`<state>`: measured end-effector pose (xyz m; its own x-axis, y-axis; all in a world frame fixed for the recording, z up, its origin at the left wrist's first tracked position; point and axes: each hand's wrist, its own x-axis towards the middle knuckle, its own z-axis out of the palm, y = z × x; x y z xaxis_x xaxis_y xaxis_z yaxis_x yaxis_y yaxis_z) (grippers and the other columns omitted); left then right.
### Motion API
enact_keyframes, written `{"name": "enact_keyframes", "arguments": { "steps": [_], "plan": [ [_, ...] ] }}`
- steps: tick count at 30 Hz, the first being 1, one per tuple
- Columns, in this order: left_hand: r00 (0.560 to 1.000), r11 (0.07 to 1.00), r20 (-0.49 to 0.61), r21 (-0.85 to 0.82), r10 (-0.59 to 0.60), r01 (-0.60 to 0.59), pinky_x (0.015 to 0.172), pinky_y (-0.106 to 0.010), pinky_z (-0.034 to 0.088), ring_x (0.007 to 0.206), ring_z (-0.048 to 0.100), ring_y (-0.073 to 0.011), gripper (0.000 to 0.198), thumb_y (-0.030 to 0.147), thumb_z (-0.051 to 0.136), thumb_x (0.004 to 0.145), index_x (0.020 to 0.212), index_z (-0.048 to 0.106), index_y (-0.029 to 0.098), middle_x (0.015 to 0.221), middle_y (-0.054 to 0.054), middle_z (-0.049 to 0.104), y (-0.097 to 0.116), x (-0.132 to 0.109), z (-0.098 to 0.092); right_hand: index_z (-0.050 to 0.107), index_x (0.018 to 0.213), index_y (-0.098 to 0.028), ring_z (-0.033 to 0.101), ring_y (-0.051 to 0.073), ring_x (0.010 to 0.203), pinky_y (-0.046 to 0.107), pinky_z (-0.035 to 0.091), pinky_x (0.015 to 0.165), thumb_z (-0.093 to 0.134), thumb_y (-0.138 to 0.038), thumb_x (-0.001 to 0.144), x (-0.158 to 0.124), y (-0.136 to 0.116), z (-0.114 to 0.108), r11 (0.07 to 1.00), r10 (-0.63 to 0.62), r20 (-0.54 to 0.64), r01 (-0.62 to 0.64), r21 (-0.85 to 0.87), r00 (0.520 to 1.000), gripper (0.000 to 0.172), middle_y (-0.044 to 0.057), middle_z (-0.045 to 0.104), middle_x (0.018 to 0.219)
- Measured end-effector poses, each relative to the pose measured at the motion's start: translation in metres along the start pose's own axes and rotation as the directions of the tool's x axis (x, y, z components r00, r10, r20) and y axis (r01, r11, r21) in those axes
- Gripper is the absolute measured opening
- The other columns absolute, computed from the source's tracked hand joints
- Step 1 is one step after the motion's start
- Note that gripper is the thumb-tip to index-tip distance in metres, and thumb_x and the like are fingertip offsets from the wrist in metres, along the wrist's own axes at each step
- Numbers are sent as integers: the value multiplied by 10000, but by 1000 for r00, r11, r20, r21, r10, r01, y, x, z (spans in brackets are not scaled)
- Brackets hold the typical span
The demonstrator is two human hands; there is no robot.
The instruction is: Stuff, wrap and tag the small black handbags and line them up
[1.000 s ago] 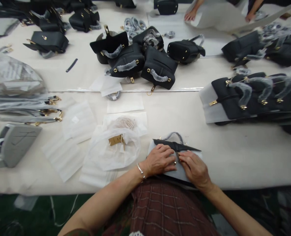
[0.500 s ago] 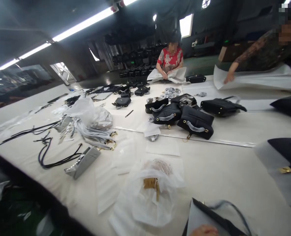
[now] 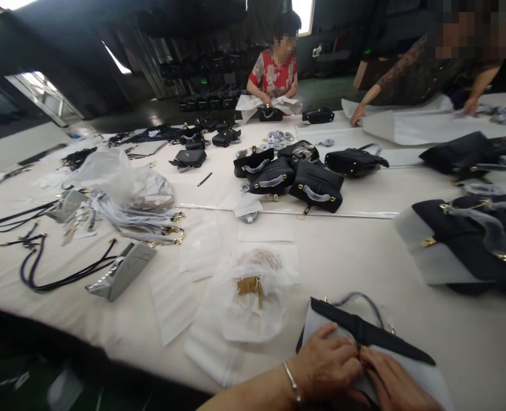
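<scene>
Black handbag (image 3: pixel 375 330), pale grey sheet (image 3: pixel 321 321); brown tag (image 3: pixel 247 285); co-worker's shirt (image 3: pixel 274 74) red (pale floral print).

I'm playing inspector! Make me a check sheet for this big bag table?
Surface: pale table, many things on it.
Things in hand: black bag, pale sheet against its front, handle arched up.
Clutter: loose white sheets, a plastic bag with a brown tag in or on it, more bags beyond.
Hands: left hand, with a bracelet, and right hand meet at the bag's front; grip unclear.
Cables: no power cable clearly seen; dark cords at the left.
Surroundings: a person in red and another person across the table.
</scene>
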<state>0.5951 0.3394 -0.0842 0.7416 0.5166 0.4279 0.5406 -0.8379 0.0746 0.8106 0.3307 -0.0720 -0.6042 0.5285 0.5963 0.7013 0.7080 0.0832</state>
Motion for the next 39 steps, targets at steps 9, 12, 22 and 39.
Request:
{"name": "enact_keyframes", "arguments": {
  "steps": [9, 12, 22, 39],
  "plan": [
    [998, 999, 60, 50, -14, 11, 1206, -513, 265, 1389, 387, -232, 273, 304, 469, 1005, 1233, 596, 223, 1416, -38, 531, 8, -20, -8, 672, 1093, -198, 707, 174, 891, 263, 539, 808, 471, -234, 989, 10, -17, -12, 977, 204, 144, -211, 35, 968, 229, 43, 739, 1009],
    [999, 999, 45, 27, -25, 23, 1201, -533, 256, 1380, 401, -242, 261, 237, 437, 1015, 1220, 596, 210, 1384, -44, 554, 9, -20, -9, 665, 1138, -192, 693, 174, 973, 271, 546, 875, 469, -168, 978, 13, -21, -22, 970, 208, 240, -232, 77, 948, 254, 56, 728, 1074],
    [999, 998, -7, -32, -48, 48, 1191, -562, 253, 1370, 430, -241, 213, 212, 465, 1005, 1169, 597, 179, 1354, -56, 590, 11, -21, 4, 666, 1161, -233, 702, 164, 910, 267, 576, 814, 466, -234, 983, 20, 0, -29, 880, 226, 490, -392, 268, 842, 268, 51, 726, 1026],
    [999, 997, 9, -61, -48, 49, 1169, -547, 279, 1355, 429, -244, 359, 225, 441, 1006, 1359, 500, 197, 1364, -88, 566, 10, -19, -3, 631, 900, -202, 620, 152, 771, 275, 514, 734, 451, -186, 943, 56, 31, -20, 841, 20, 698, -389, 375, 716, 185, 38, 612, 877]
  ]
}}
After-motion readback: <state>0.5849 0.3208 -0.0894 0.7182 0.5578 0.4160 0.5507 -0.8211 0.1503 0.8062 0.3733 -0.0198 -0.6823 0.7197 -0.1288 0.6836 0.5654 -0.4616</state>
